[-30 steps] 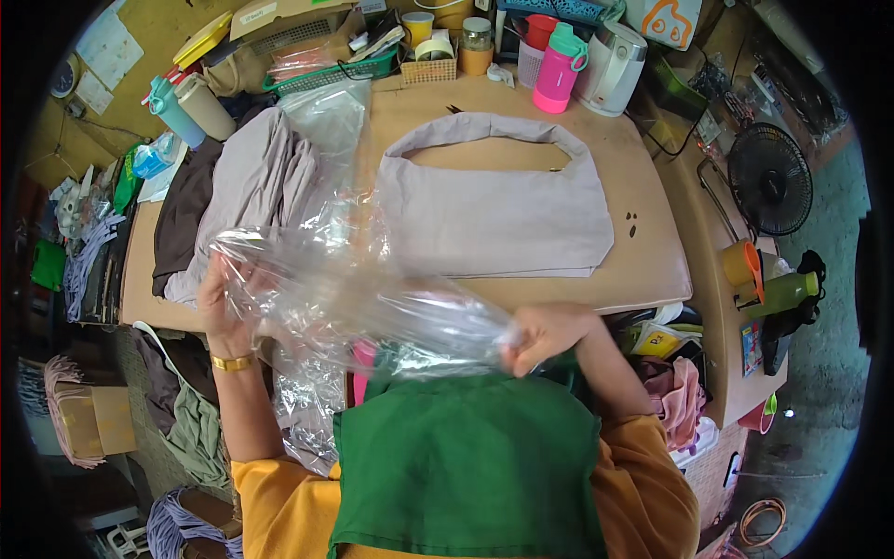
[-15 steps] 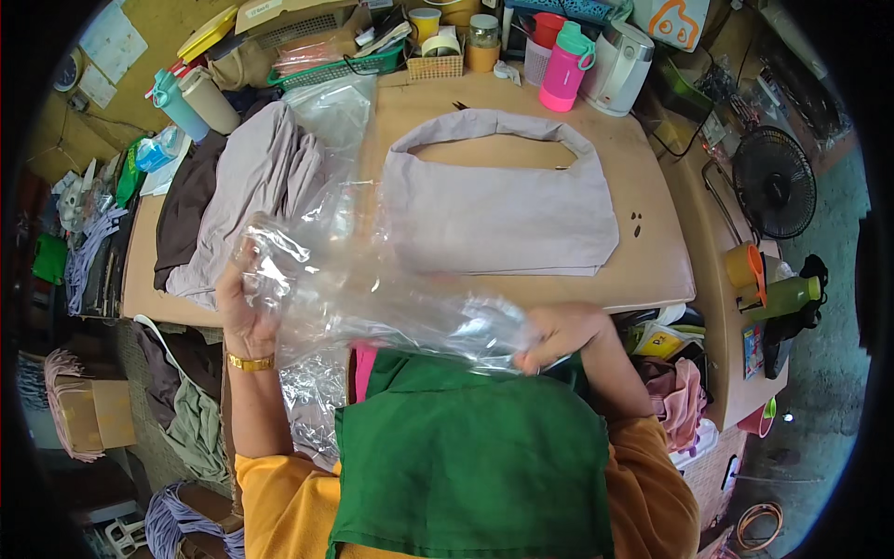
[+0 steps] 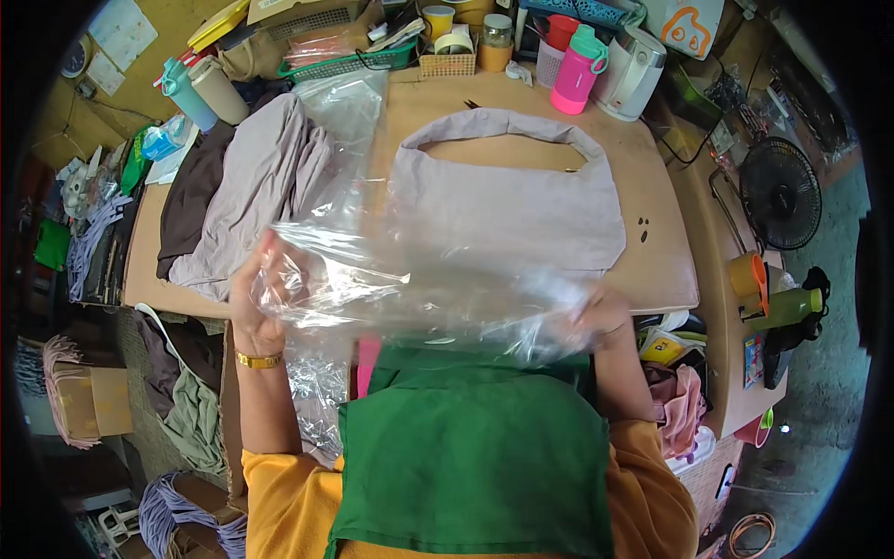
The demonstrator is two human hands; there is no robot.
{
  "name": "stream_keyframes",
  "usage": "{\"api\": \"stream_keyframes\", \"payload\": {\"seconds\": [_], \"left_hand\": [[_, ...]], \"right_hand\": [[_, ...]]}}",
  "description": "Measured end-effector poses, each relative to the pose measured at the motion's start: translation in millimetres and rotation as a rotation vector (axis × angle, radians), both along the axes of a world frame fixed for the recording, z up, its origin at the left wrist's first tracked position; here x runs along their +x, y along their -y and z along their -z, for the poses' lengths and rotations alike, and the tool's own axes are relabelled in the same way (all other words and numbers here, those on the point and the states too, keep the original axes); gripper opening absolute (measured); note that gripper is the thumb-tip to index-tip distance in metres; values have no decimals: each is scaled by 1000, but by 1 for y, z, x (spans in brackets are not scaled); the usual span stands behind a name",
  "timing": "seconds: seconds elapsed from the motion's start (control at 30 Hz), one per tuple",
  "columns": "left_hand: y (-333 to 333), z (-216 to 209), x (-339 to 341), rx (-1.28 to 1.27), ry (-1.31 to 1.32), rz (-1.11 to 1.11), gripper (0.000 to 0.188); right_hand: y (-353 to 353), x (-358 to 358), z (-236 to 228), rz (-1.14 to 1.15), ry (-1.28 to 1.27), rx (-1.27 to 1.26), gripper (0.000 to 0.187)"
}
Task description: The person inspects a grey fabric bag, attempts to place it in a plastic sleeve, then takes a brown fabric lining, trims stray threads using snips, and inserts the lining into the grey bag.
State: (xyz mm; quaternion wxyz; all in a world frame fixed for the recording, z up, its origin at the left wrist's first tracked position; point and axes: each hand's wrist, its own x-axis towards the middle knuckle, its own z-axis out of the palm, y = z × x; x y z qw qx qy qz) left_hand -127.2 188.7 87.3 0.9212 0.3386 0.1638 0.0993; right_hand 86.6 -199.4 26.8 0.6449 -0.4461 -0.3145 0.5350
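Observation:
A clear, shiny plastic bag [image 3: 410, 293] is stretched sideways between my two hands, above the near edge of the table. My left hand [image 3: 259, 291], with a gold watch on its wrist, grips one end; part of the plastic covers the fingers. At the other end my right hand [image 3: 605, 312] is closed on the plastic, its fingers smeared by motion. Just beyond lies a flat, pale lilac-grey cloth bag [image 3: 507, 205] with its wide strap looped toward the far side. The plastic overlaps the cloth bag's lower edge from this viewpoint.
Folded pale and dark cloth bags [image 3: 251, 186] lie at the table's left, beside more clear plastic [image 3: 349, 121]. Along the back stand a green basket [image 3: 372, 61], a pink bottle [image 3: 575, 79] and a white kettle [image 3: 629, 74]. A black fan [image 3: 780, 191] stands right.
My right hand has moved right and slightly up, drawing the plastic bag wider. My left hand has shifted slightly right. The cloth bag still lies on the table.

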Motion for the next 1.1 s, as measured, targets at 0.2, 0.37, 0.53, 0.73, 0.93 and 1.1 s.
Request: {"api": "stream_keyframes", "payload": {"seconds": [0.2, 0.37, 0.53, 0.73, 0.93, 1.1], "left_hand": [[28, 4, 6, 1155, -319, 1123, 43], [-14, -6, -15, 855, 164, 599, 35], [8, -64, -3, 1316, -43, 802, 32], [55, -20, 52, 628, 388, -187, 35], [148, 61, 141, 1906, -244, 58, 42], [120, 116, 133, 2110, -244, 30, 37]], "right_hand": [[13, 10, 9, 333, -439, 615, 47], [55, 44, 6, -35, 96, 131, 47], [70, 91, -59, 589, 434, 214, 57], [-26, 81, -56, 763, 1005, -263, 39], [-47, 46, 4, 381, 1792, -768, 66], [39, 24, 21, 371, 1702, -796, 81]]}}
